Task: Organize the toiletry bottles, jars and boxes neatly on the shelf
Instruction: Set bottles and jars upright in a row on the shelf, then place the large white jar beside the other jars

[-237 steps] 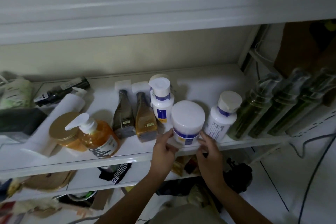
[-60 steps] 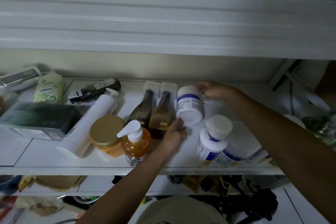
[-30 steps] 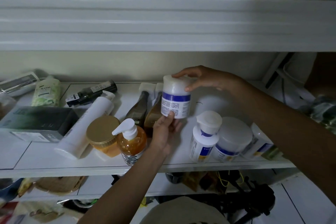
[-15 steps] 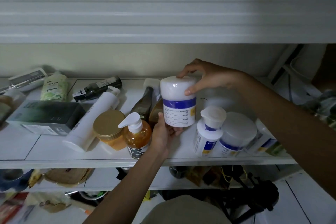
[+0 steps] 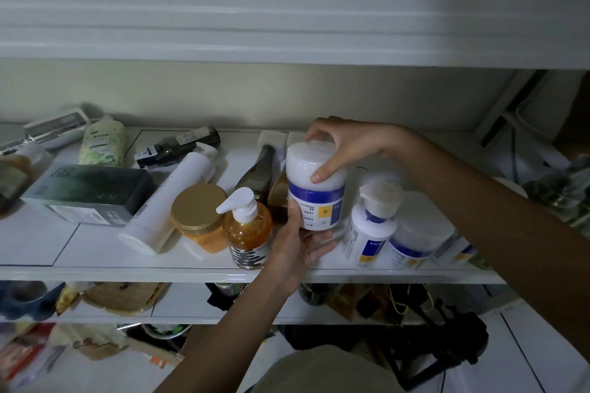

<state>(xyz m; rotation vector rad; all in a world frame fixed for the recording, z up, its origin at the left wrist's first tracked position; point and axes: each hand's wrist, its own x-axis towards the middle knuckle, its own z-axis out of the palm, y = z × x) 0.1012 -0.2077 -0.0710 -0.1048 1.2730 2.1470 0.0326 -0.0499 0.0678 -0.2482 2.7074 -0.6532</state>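
Entry: 1 white blue-banded jar (image 5: 314, 188) was held upright over the shelf (image 5: 127, 273) middle, right hand (image 5: 348, 143) gripping its lid, left hand (image 5: 297, 249) cupping its base; best lowered level, clear of the white pump bottle (image 5: 367, 233).

Woven basket (image 5: 124, 297) on lower shelf (image 5: 185, 306), black tripod (image 5: 447, 344) — tiled floor (image 5: 542, 360)

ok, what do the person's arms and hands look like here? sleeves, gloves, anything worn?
Both hands are ungloved: left hand, right hand. The left forearm and right forearm are uncovered all the way to the frame edge, so no sleeve shows. No watch, ring, bracelet or marking is visible on either, though the light is dim.
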